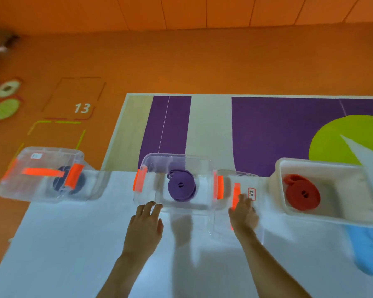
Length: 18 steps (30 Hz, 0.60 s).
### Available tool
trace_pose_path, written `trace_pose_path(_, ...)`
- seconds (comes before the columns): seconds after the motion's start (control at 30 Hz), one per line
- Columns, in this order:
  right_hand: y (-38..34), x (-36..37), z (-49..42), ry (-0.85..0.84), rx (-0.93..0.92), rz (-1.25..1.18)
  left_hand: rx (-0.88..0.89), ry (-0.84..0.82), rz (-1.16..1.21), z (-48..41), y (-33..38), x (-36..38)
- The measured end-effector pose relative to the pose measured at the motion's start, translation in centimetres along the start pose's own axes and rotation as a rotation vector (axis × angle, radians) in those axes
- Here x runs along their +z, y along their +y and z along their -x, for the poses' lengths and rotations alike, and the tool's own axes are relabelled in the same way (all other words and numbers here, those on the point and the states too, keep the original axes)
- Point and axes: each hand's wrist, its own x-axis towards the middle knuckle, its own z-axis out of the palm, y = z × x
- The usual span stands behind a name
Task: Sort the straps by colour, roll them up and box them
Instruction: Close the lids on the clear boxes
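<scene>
The white surface (73, 244) is carrying everything in a row along its far edge, with an orange floor and a purple-patterned mat lying beyond it.

Three clear boxes are standing side by side, well apart, one per colour. The left box (15, 186) is already wearing its cover with orange clips, so that colour looks finished. The middle box (202, 168) and the right box (342, 190) are sitting uncovered.

A loose clear lid (220, 222) with an orange clip is lying flat on the surface between the middle and right boxes, just beside the middle one, probably parked there for closing it.

Each strap is lying coiled flat on its box floor, a shape that keeps it compact and stops it springing open. The red strap (302, 195) is sitting in the right box, the purple strap (181, 188) in the middle box, and a dark strap (57, 183) is showing dimly through the left one.

The left hand (144, 226) is reaching forward with fingers spread and straight, holding nothing, its tips touching the near wall of the middle box, seemingly steadying it. The right hand (243, 214) is resting on the loose lid with fingers laid out flat, not yet clasping it; picking it up looks like the next step.
</scene>
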Motion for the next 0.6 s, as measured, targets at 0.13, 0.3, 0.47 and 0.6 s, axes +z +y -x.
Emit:
trace_pose_path(0.13,-0.3,-0.1,-0.8,-0.007,0.070,-0.025,-0.016,-0.015,-0.022,-0.2,0.5,-0.1)
trace_pose_path(0.3,0.1,-0.1,0.7,-0.010,0.118,-0.041,0.004,-0.029,-0.032,0.1,0.2,-0.1)
trace_pose_path(0.47,1.5,-0.7,5.2,-0.023,0.135,-0.057,0.078,-0.020,-0.020,-0.3,-0.8,0.0)
trace_pose_path(0.6,2.6,-1.5,9.9,-0.021,0.177,-0.032,0.128,-0.044,0.012,-0.3,-1.6,0.0)
